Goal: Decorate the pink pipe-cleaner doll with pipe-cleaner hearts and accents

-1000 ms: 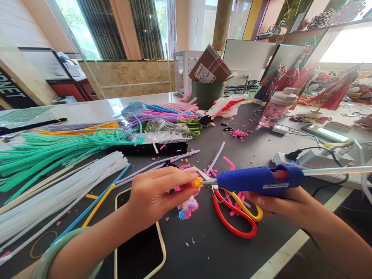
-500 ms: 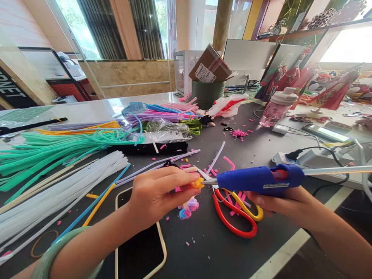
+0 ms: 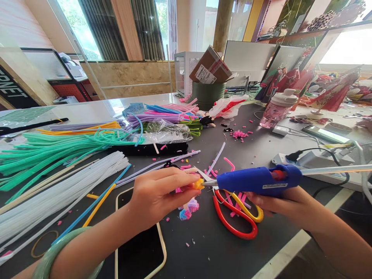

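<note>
My left hand (image 3: pixel 162 193) pinches a small yellow fuzzy piece (image 3: pixel 198 184) between thumb and fingers. In my right hand (image 3: pixel 270 201) is a blue hot glue gun (image 3: pixel 250 180), held level with its nozzle pointing left, at the yellow piece. Whether the tip touches the piece I cannot tell. A clear glue stick (image 3: pixel 334 170) runs out of the gun's back end. Scissors with red and yellow handles (image 3: pixel 221 217) lie on the table beneath the gun, their blades partly hidden. Just below my left fingers sits a small pink, purple and blue fuzzy cluster (image 3: pixel 188 209).
Bundles of white pipe cleaners (image 3: pixel 58 193) and green pipe cleaners (image 3: pixel 58 149) spread across the left. A phone (image 3: pixel 142 248) lies under my left forearm. To the right stand a pink bottle (image 3: pixel 276 110) and a power strip (image 3: pixel 314 159) with cables. Pink scraps (image 3: pixel 240 134) lie farther back.
Both hands stay nearly in place. The glue gun has shifted very slightly left, its nozzle still at the yellow piece.
</note>
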Demonstrator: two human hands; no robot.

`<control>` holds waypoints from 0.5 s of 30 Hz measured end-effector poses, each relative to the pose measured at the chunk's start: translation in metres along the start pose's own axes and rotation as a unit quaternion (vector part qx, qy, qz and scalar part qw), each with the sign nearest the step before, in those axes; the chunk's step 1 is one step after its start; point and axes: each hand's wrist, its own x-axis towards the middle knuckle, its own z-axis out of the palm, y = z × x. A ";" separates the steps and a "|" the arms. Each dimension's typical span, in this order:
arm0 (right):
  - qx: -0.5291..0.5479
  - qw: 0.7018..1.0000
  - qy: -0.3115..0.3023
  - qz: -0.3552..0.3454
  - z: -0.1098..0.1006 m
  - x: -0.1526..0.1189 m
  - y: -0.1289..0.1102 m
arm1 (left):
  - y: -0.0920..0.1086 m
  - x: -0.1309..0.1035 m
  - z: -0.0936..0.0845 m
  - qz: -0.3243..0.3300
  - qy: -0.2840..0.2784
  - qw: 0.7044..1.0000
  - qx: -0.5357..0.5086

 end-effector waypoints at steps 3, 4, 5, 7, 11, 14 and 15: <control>-0.005 1.000 0.000 -0.001 0.000 0.001 0.000 | 0.000 0.000 0.000 0.003 0.001 1.000 -0.001; -0.007 1.000 0.001 -0.003 -0.001 0.001 0.001 | 0.000 -0.001 0.000 0.005 0.002 1.000 0.000; -0.008 1.000 0.000 -0.005 -0.001 0.002 0.001 | 0.000 -0.001 0.000 0.008 0.004 1.000 0.000; -0.009 1.000 -0.003 -0.010 -0.001 0.002 0.002 | 0.000 -0.001 0.001 0.010 0.007 1.000 0.000; -0.006 1.000 -0.005 -0.009 0.000 0.003 0.001 | -0.001 0.000 0.001 0.007 0.009 1.000 -0.001; -0.004 1.000 -0.001 -0.011 0.001 0.002 0.000 | -0.002 0.000 0.001 0.007 0.010 1.000 -0.002; -0.004 1.000 0.000 -0.012 0.001 0.002 0.000 | -0.002 0.000 0.001 0.005 0.010 1.000 0.000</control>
